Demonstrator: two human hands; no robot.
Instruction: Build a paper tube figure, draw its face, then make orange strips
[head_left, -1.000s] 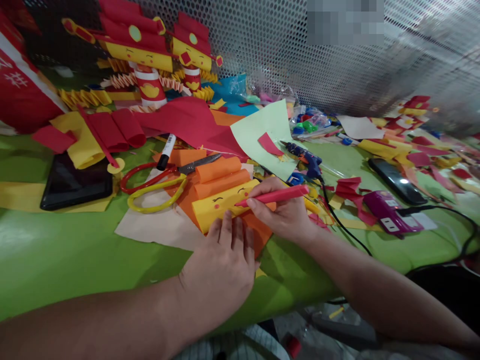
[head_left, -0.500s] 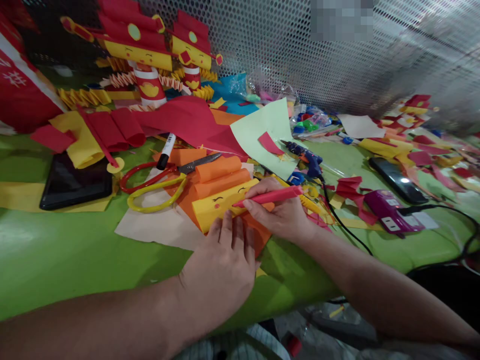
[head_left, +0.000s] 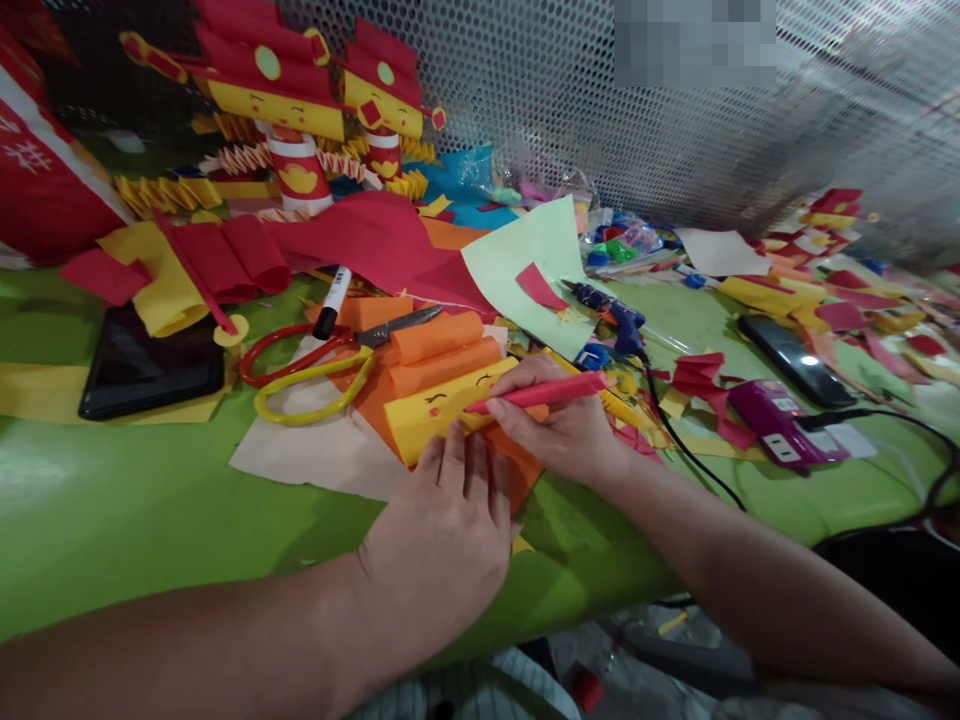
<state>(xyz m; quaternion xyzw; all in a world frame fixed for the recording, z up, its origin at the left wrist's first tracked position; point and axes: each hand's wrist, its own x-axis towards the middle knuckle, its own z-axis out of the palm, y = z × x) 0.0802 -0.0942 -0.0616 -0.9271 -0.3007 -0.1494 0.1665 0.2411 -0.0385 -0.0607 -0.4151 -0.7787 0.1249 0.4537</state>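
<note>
Counter (head_left: 150, 520) carries orange paper (head_left: 523, 465) where the left hand (head_left: 446, 540), laid flat, steadies the lower edge of a yellow paper face (head_left: 450, 395), likely light, easily creased and best pressed there gently, while the right hand (head_left: 562, 430) pinches a pink marker (head_left: 555, 390) against it.

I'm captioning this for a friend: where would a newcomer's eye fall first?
Probably the two red-hatted paper figures, back left. Next, at centre, the right hand holding a pink pen to a yellow paper face, the left hand at its lower edge. Scissors with red and yellow handles lie just left.
</note>
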